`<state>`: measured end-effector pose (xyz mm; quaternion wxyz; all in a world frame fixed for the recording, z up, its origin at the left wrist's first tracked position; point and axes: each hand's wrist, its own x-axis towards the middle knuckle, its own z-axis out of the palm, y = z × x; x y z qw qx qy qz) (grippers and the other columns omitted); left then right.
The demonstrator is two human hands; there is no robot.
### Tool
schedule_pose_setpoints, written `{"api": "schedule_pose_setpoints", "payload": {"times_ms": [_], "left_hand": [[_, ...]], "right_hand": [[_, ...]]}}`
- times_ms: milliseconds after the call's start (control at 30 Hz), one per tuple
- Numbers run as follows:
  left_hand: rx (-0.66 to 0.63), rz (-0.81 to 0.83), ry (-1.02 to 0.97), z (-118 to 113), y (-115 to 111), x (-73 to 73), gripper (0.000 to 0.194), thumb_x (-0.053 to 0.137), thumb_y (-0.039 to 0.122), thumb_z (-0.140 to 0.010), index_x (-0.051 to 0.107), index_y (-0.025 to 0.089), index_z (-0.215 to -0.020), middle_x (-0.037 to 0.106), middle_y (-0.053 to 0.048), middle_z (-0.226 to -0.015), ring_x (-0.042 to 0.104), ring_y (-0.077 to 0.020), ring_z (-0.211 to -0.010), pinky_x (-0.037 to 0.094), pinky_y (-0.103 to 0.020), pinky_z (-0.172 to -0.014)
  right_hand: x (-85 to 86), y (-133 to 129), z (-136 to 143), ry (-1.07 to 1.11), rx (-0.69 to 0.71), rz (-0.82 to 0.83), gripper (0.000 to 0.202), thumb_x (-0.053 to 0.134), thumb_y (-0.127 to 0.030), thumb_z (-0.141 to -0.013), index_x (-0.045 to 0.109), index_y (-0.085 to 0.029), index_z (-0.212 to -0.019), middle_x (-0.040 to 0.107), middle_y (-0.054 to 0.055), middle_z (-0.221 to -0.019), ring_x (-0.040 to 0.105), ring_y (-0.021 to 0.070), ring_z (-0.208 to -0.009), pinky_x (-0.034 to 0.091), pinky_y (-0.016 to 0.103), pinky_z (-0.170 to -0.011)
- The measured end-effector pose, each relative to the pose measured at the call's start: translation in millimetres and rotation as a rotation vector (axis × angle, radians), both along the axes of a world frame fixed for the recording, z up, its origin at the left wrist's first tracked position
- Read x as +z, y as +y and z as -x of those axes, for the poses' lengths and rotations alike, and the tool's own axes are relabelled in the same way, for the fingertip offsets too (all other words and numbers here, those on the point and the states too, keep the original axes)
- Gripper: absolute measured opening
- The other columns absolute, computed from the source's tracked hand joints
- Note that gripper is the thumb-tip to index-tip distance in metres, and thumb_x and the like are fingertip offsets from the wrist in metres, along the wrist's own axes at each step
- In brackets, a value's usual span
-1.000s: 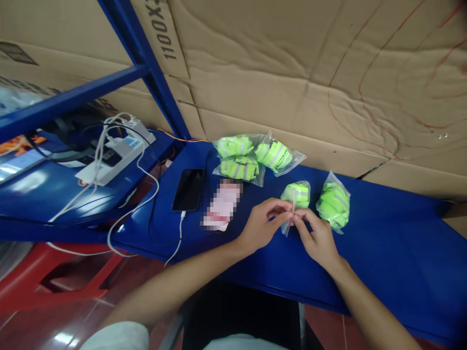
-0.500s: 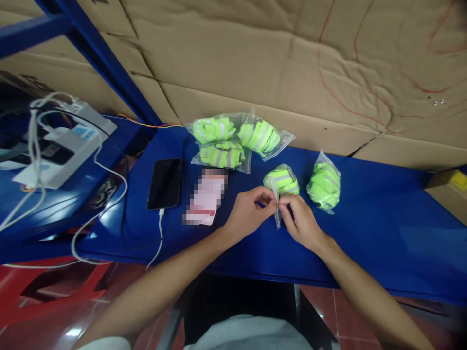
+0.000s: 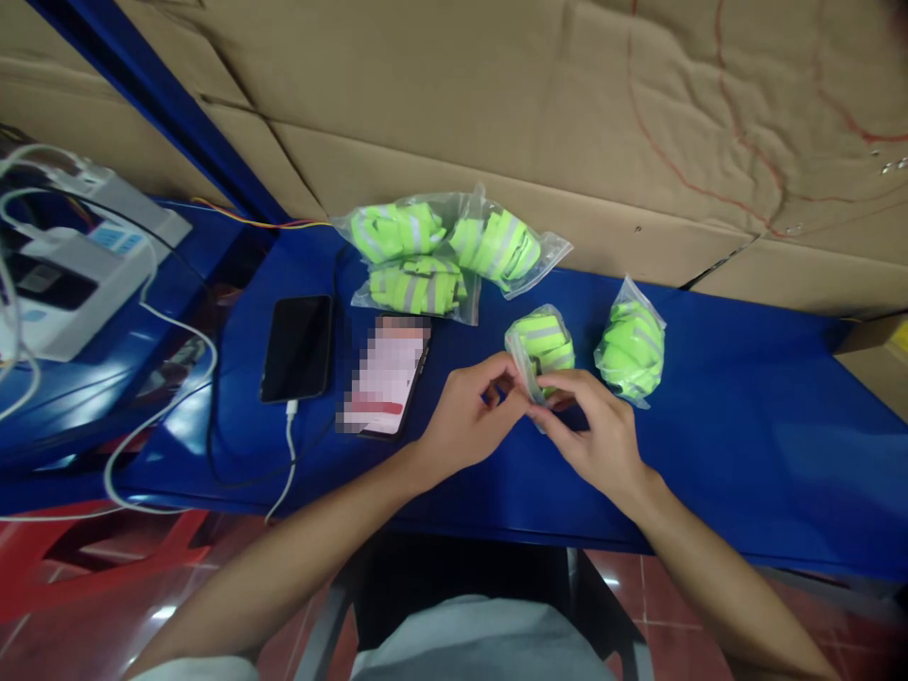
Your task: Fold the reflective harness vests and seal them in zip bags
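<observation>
Both hands pinch the top edge of a clear zip bag (image 3: 545, 333) with a folded neon-yellow reflective strap or vest inside, grey bands showing. My left hand (image 3: 474, 409) is closed on the left part of the edge. Thumb and fingers of my right hand (image 3: 594, 426) press the same edge close beside it. A similar packed bag (image 3: 631, 348) stands apart to the right. Behind and to the left, three more such bags (image 3: 418, 287) lie bunched against the cardboard. The fingertips partly hide the bag's edge.
A phone with a lit, blurred screen (image 3: 390, 369) lies left of my hands. Beside it a dark phone (image 3: 296, 348) is plugged into a white cable (image 3: 290, 463). Power strips (image 3: 92, 260) sit far left. Cardboard (image 3: 440, 85) walls the back of the blue table (image 3: 744, 426).
The bag's edge has tilted, its top leaning left, and my right fingers have shifted along it. Both hands still grip it. The whole view has moved slightly.
</observation>
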<state>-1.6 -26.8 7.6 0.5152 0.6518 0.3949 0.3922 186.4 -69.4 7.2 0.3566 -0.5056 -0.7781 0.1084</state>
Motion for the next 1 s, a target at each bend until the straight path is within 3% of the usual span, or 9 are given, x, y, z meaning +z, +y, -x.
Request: {"api": "schedule_pose_setpoints", "payload": {"times_ms": [233, 433, 667, 833, 1000], "left_hand": [[-0.005, -0.228, 0.039, -2, -3, -10.3, 0.024, 0.049, 0.025, -0.105, 0.057, 0.018, -0.083, 0.055, 0.004, -0.07, 0.049, -0.0086, -0.06, 0.037, -0.022, -0.058], [-0.004, -0.442, 0.062, -3, -4, -11.0, 0.024, 0.05, 0.022, -0.104, 0.053, 0.019, -0.08, 0.052, 0.004, -0.069, 0.047, -0.0095, -0.061, 0.037, -0.024, -0.059], [0.014, -0.503, 0.042, -7, -7, -10.9, 0.026, 0.051, 0.021, -0.104, 0.051, 0.02, -0.078, 0.049, 0.005, -0.067, 0.044, -0.0091, -0.058, 0.034, -0.024, -0.057], [0.032, -0.532, 0.043, -10, -9, -9.9, 0.023, 0.052, 0.018, -0.101, 0.05, 0.02, -0.079, 0.049, 0.005, -0.067, 0.043, -0.0097, -0.059, 0.034, -0.024, -0.057], [0.069, -0.396, -0.05, -4, -11, -7.8, 0.027, 0.049, 0.018, -0.102, 0.044, 0.021, -0.075, 0.042, 0.005, -0.065, 0.038, -0.0094, -0.056, 0.032, -0.026, -0.055]], "right_hand": [[1.7, -4, 5, 0.134, -0.015, 0.013, 0.019, 0.071, -0.02, -0.097, 0.065, -0.023, -0.114, 0.067, 0.007, -0.121, 0.072, 0.0109, -0.085, 0.061, 0.024, -0.074], [8.0, -6, 4, 0.109, 0.09, 0.045, 0.009, 0.063, -0.012, -0.098, 0.06, -0.021, -0.099, 0.068, 0.001, -0.095, 0.068, 0.0118, -0.084, 0.055, 0.025, -0.073], [9.6, -8, 4, 0.035, 0.05, 0.015, 0.013, 0.059, -0.014, -0.098, 0.051, -0.02, -0.089, 0.06, -0.001, -0.083, 0.058, 0.0098, -0.073, 0.044, 0.024, -0.063], [12.9, -7, 3, 0.09, 0.038, 0.062, 0.013, 0.057, -0.012, -0.097, 0.051, -0.02, -0.089, 0.06, -0.001, -0.087, 0.058, 0.0095, -0.077, 0.046, 0.023, -0.066], [14.5, 6, -17, 0.201, -0.216, -0.105, 0.013, 0.062, -0.011, -0.094, 0.056, -0.02, -0.085, 0.063, 0.0, -0.088, 0.06, 0.0096, -0.077, 0.049, 0.023, -0.068]]}}
